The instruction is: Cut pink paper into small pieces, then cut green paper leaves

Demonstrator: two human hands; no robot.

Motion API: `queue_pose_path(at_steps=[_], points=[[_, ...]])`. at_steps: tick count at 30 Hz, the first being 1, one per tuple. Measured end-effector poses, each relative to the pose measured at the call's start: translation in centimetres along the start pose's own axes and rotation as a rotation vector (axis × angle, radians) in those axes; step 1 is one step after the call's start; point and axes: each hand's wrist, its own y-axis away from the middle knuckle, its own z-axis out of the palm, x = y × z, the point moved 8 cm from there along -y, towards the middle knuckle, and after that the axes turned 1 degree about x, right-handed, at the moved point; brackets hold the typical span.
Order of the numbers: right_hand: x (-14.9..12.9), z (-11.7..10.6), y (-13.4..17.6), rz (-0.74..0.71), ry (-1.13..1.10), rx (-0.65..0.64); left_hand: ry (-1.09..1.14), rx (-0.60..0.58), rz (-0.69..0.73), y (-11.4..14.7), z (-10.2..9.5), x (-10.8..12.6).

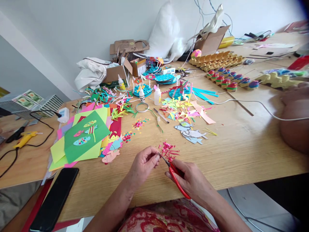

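My right hand [193,180] grips red-handled scissors [178,182], their dark blades pointing up and left. My left hand [146,164] is pinched at the blade tips, its thumb against the fingers; what it holds is too small to make out. Just beyond the blades lies a pile of pink paper snippets [168,149]. Grey and pale blue paper fish [190,132] lie behind it to the right. To the left, several decorated paper fish [82,140] rest on a green sheet [101,130], and more colored fish [112,156] lie beside the stack.
A black phone [55,198] lies at the front left edge. Yellow and pink paper scraps [181,109], glue bottles [157,95] and a tape ring [142,107] stand mid-table. Painted egg-carton pieces [227,84] and a white cable [256,102] are right, near another person's arm [294,122].
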Motion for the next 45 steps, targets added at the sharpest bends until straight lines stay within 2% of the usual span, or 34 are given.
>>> queue_pose_path(at_steps=[16,22,30,38,45], points=[[0.2,0.2,0.0,-0.003,0.008,-0.022,0.059,0.069,0.033,-0.2,-0.6,0.2],[0.5,0.3,0.0,0.011,0.005,-0.024,0.151,0.095,0.024,0.0,-0.6,0.2],[0.4,0.2,-0.1,0.003,0.010,-0.012,0.115,0.062,-0.002,0.1,-0.1,0.0],[0.6,0.2,-0.4,0.021,0.017,-0.024,0.109,0.080,-0.028,-0.3,-0.7,-0.3],[1.3,-0.4,-0.9,0.057,0.058,-0.046,0.141,0.146,-0.046,-0.4,-1.6,-0.4]])
